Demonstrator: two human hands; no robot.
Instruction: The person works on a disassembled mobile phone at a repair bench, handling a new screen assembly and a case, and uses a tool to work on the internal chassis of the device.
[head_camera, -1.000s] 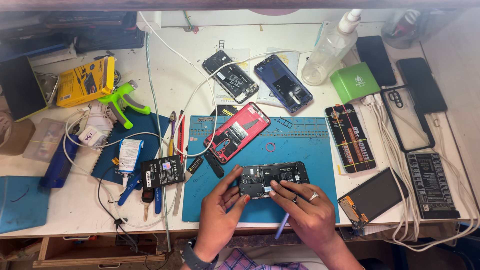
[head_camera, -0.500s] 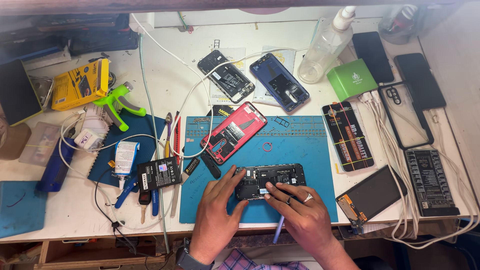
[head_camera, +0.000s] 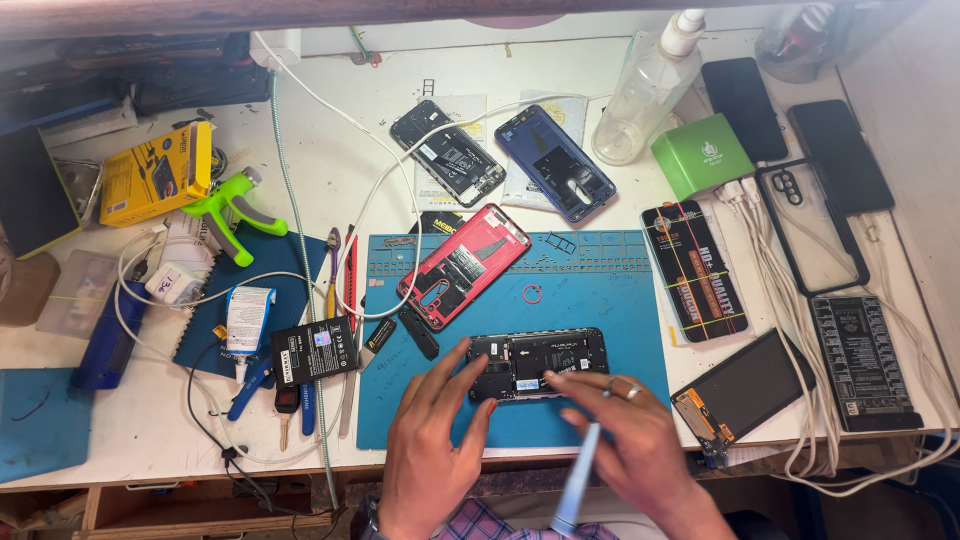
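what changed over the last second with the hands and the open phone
Little changed. The right hand, holding a light blue tool, shifted slightly over the open black phone, its fingertips now at the lower right edge. The left hand kept steadying the phone's left end. The phone stayed on the blue mat, and the red phone did not move.

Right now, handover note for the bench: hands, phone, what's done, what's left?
Left hand: fingers spread on the left end of the opened black phone, steadying it.
Right hand: blurred, holds a thin light-blue pry tool, fingertips at the phone's right part.
The phone lies back-up, cover off, insides exposed, on the blue silicone work mat.
A red phone frame lies further up the mat.
Done: back cover is off. Left: phone not reassembled; more cannot be told.
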